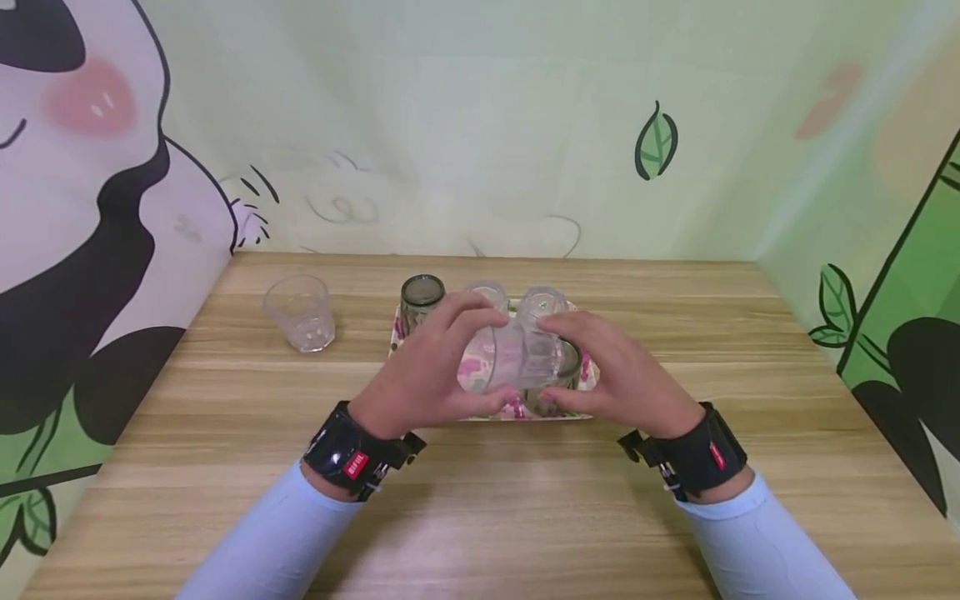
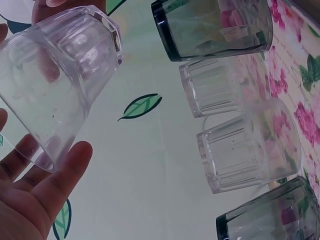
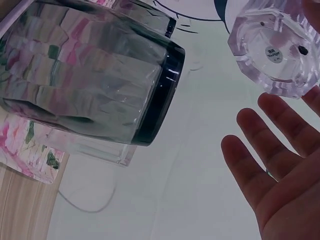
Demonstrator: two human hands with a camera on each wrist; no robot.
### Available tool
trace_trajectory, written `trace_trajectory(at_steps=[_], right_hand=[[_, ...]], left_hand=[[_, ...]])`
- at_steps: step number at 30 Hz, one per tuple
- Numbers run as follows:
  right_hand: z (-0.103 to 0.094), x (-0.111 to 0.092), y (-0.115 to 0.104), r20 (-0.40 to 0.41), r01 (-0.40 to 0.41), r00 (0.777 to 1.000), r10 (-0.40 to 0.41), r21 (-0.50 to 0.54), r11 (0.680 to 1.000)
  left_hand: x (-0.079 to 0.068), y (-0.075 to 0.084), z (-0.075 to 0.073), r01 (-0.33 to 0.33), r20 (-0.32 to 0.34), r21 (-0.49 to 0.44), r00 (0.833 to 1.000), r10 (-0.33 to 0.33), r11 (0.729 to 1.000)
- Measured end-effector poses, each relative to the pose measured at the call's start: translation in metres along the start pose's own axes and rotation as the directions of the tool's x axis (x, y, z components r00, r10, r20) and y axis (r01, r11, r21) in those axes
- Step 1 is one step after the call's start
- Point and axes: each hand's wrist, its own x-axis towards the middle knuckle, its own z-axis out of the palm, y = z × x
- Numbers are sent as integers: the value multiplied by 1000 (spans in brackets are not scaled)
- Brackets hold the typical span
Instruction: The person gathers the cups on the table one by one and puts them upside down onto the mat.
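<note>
A clear drinking glass (image 1: 516,358) lies on its side in the air above a floral tray (image 1: 592,379), between my two hands. My left hand (image 1: 420,371) grips it near the rim, which faces left; in the left wrist view the fingers curve around the mouth of this glass (image 2: 65,95). With thumb and fingers, my right hand (image 1: 633,379) holds it at the base end. The faceted base (image 3: 272,55) shows a small round label in the right wrist view; some right fingers (image 3: 255,170) there stand off the glass.
Upside down on the tray are a dark grey glass (image 1: 422,293) at back left, two clear glasses (image 1: 489,292) (image 1: 543,302) at the back, and another grey glass (image 1: 572,367) at right. A separate clear glass (image 1: 303,321) stands upright on the wooden table (image 1: 495,508) at left.
</note>
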Motion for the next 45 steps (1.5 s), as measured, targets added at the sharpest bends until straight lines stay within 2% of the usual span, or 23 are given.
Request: trace_trajectory(at_steps=[7, 17, 25, 34, 45], right_hand=[[4, -1, 1, -12, 28, 1000, -28, 0, 1000], [4, 0, 1, -7, 41, 999, -41, 24, 999], [2, -1, -3, 19, 3, 1000, -4, 51, 999], [0, -1, -10, -112, 55, 993, -42, 113, 992], [-2, -2, -14, -184, 75, 982, -54, 113, 991]], left_hand=[[1, 4, 1, -31, 2, -51, 1000, 31, 998], [0, 3, 2, -15, 32, -72, 999, 17, 997], [-1, -1, -2, 8, 70, -98, 998, -2, 995], [-1, -1, -9, -25, 17, -102, 999, 27, 995], [-1, -3, -17, -25, 57, -113, 998, 32, 993]])
